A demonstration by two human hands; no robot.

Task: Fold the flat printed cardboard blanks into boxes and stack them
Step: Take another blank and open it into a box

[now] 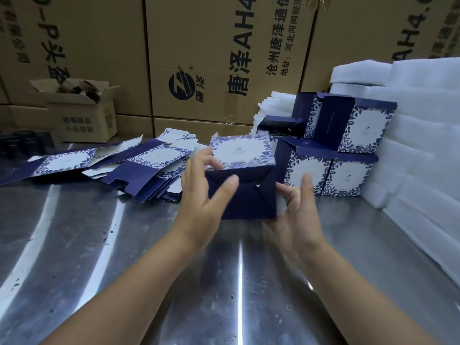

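Observation:
I hold a folded blue-and-white floral box [245, 175] above the steel table [124, 245], its dark blue interlocked bottom flaps facing me. My left hand [201, 192] grips its left side, thumb pressed on the bottom flap and fingers on the printed face. My right hand [296, 210] cups the right lower corner, thumb raised, fingers curled behind the box. A loose pile of flat printed blanks [149, 165] lies to the left. Several finished boxes [341, 150] are stacked to the right, some with lids open.
White foam sheets [423, 135] are piled at the right edge behind and beside the stack. Large brown cartons [211, 58] wall off the back. A small open carton [84, 113] and a dark tray [25, 143] sit far left.

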